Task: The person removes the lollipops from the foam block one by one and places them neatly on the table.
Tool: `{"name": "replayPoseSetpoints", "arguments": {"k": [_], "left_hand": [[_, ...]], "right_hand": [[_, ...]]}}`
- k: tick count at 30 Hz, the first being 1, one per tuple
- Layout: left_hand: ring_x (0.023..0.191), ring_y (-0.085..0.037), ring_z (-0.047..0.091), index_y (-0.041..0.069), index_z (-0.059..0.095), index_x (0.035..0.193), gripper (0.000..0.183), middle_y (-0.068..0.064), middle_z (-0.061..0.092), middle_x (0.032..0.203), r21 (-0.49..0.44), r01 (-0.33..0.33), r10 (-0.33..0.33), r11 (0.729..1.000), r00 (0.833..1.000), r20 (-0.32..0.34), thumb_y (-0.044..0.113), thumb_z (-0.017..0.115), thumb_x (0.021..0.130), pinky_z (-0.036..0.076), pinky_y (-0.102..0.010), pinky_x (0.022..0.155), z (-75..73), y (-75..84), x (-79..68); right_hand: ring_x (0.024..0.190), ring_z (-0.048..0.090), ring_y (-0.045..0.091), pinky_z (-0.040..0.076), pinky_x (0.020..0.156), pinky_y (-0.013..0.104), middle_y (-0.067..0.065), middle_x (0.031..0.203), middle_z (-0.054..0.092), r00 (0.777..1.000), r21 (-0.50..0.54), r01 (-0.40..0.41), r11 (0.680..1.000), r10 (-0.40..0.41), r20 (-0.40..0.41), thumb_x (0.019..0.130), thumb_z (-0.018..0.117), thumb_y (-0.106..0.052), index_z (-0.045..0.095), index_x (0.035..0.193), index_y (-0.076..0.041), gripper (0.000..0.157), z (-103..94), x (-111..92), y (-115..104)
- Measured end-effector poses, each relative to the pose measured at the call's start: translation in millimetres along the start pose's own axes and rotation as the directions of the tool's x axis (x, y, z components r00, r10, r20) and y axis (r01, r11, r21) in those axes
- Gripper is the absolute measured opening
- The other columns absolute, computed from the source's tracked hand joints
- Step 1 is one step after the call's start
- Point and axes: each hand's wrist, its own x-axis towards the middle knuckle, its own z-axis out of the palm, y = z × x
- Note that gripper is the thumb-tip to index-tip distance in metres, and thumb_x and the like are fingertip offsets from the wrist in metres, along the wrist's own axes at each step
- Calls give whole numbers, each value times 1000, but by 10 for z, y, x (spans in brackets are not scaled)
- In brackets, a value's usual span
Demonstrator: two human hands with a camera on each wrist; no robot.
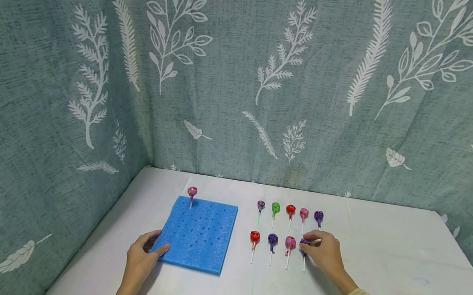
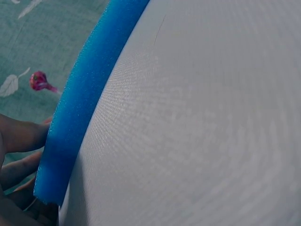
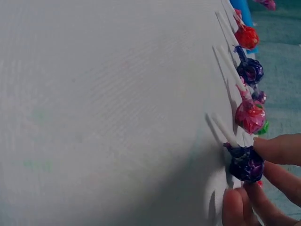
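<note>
A blue foam board (image 1: 198,234) dotted with small holes lies on the left, with a pink lollipop (image 1: 192,191) standing upright near its far left corner. My left hand (image 1: 142,255) grips the board's near left corner, thumb over the top and fingers along the side. On the right, my right hand (image 1: 325,251) pinches a dark purple lollipop (image 3: 247,164) by its wrapped head, at the right end of the nearer row. Its white stick points toward me. Beside it lies a pink lollipop (image 3: 250,115), then a purple one (image 3: 250,70) and a red one (image 3: 247,36).
A farther row holds a purple lollipop with a green stick (image 1: 261,204), a green one (image 1: 275,207), a red one (image 1: 290,209), a pink one (image 1: 304,213) and a dark purple one (image 1: 319,216). A patterned curtain (image 1: 234,92) hangs behind the white table (image 1: 383,256).
</note>
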Motion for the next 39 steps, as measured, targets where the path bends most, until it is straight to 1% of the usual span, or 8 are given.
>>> {"name": "replayPoseSetpoints", "arguments": {"k": [6,10,14,19,27,31,34,39], "left_hand": [[107,-33,51,-2,54,128,49,-22,55,121,0,3,-3,1000,1000,6,10,71,83,41,-45,90,-20,-9,-5],[106,-33,52,-2,54,128,50,-22,56,120,13,5,-5,1000,1000,7,11,71,83,41,-44,88,-22,-18,-15],[105,-33,52,-2,54,128,50,-22,56,120,16,3,-3,1000,1000,2,11,71,83,41,-43,88,-23,-32,-23],[105,-33,52,-2,54,127,49,-22,56,119,5,10,-10,1000,1000,-5,11,71,83,42,-44,89,-22,-50,-31],[105,-34,52,-3,55,127,49,-22,56,118,5,17,-17,1000,1000,-22,10,71,83,41,-45,89,-13,-30,-50],[105,-34,52,-3,54,127,49,-22,56,119,7,15,-15,1000,1000,-27,9,71,83,42,-45,89,-5,-20,-42],[105,-33,52,-4,54,127,49,-22,56,119,10,7,-7,1000,1000,-25,9,71,83,42,-44,89,-6,-19,-26],[105,-32,52,-3,55,127,48,-20,56,119,4,-7,7,1000,1000,-9,9,71,82,42,-44,89,-18,-7,-4]], "right_hand": [[79,58,23,50,67,32,11,91,65,1000,-1,-8,1000,8,-30,77,75,-5,70,94,0,19,0,32,-64],[80,59,25,51,67,32,14,92,66,998,29,32,999,-31,-48,76,75,-3,69,95,1,20,18,72,-124],[83,60,27,52,67,31,16,94,66,998,68,66,995,-65,-24,78,74,-3,68,97,1,20,67,114,-248],[83,60,25,53,68,31,15,96,65,997,117,81,990,-82,9,79,74,-3,67,98,1,21,171,171,-452],[81,63,24,53,69,33,14,93,66,988,210,152,966,-157,11,77,75,-1,68,96,-1,20,342,255,-737],[82,63,22,53,66,30,15,97,66,987,254,148,956,-160,29,78,75,-3,68,97,-4,20,431,306,-848],[83,64,23,53,65,29,15,99,66,985,288,151,946,-169,39,78,75,-4,67,98,-4,22,502,347,-926],[82,63,22,52,67,30,8,94,66,981,320,173,931,-193,30,78,75,-3,67,96,-5,20,605,383,-1066]]}}
